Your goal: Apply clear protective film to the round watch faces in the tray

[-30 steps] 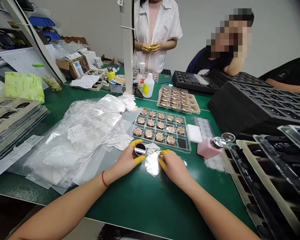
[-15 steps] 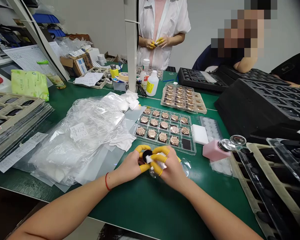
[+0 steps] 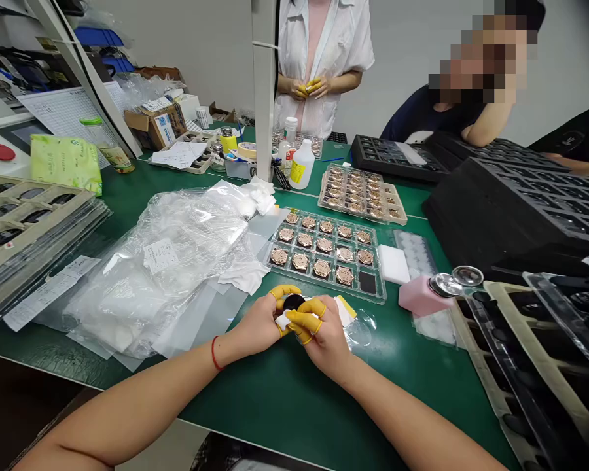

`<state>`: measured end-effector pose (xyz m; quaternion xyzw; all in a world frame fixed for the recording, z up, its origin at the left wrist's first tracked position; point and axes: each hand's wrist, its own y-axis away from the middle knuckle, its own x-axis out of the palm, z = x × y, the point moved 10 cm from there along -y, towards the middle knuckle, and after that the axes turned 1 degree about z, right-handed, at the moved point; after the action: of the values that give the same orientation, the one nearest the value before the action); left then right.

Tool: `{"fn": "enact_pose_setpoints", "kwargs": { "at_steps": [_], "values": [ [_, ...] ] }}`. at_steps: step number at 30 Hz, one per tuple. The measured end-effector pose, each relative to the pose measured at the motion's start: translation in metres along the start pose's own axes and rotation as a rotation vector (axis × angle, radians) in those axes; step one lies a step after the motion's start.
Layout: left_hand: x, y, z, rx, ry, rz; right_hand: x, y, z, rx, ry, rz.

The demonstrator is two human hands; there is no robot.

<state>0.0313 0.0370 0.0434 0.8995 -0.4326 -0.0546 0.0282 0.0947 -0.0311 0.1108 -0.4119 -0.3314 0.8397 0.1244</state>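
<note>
Above table (image 3: 255, 399), left grip (image 3: 258, 324) snug round disc (image 3: 293, 302), right grip (image 3: 330, 337) on tissue (image 3: 281, 320)

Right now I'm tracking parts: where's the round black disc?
Below the head view's centre, the disc is in the left hand, beside the right hand, nearer than the clear plastic tray.

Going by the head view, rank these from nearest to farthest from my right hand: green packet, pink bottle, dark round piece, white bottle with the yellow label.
1. Dark round piece: in the left hand, right beside the right hand.
2. Pink bottle: off to the right.
3. White bottle: farther back, ahead.
4. Green packet: far left.
</note>
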Motion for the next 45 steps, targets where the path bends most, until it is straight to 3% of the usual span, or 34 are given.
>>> {"fn": "enact_pose_setpoints", "kwargs": {
  "at_steps": [5,9,11,12,14,18,20,22,25,27,30,35,41,45],
  "values": [
    [0.003,0.000,-0.007,0.057,-0.106,0.011,-0.002,-0.005,-0.010,0.065,0.036,-0.083],
    [0.015,0.005,-0.007,0.034,0.035,0.061,-0.008,-0.006,-0.031,0.145,0.065,-0.099],
    [0.008,0.011,-0.012,0.003,0.072,0.039,-0.009,-0.003,-0.044,0.206,0.063,-0.076],
    [-0.003,0.014,-0.018,0.000,0.073,0.006,-0.007,-0.001,-0.050,0.237,0.057,-0.046],
    [-0.041,0.022,-0.035,0.034,0.068,-0.122,0.001,0.004,-0.062,0.298,0.042,0.048],
    [-0.164,0.058,-0.061,0.113,0.028,-0.620,0.015,0.006,-0.078,0.409,0.021,0.178],
    [-0.209,0.079,-0.060,0.098,-0.032,-0.787,0.024,-0.003,-0.079,0.441,-0.019,0.203],
    [-0.233,0.091,-0.053,0.065,-0.113,-0.838,0.041,-0.018,-0.079,0.486,-0.112,0.248],
    [-0.255,0.105,-0.046,0.049,-0.404,-0.970,0.073,-0.052,-0.077,0.564,-0.263,0.286],
    [-0.265,0.104,-0.040,0.048,-0.527,-1.034,0.090,-0.079,-0.073,0.580,-0.290,0.246],
    [-0.277,0.091,-0.022,0.046,-0.451,-1.011,0.118,-0.113,-0.067,0.614,-0.360,0.188],
    [-0.286,0.087,-0.016,0.130,-0.290,-1.034,0.158,-0.124,-0.080,0.897,-0.628,0.167],
    [-0.281,0.100,-0.028,0.244,-0.248,-1.098,0.159,-0.113,-0.084,1.014,-0.849,0.210],
    [-0.254,0.124,-0.045,0.271,-0.341,-1.162,0.137,-0.085,-0.067,1.061,-1.022,0.260]
  ]
}}
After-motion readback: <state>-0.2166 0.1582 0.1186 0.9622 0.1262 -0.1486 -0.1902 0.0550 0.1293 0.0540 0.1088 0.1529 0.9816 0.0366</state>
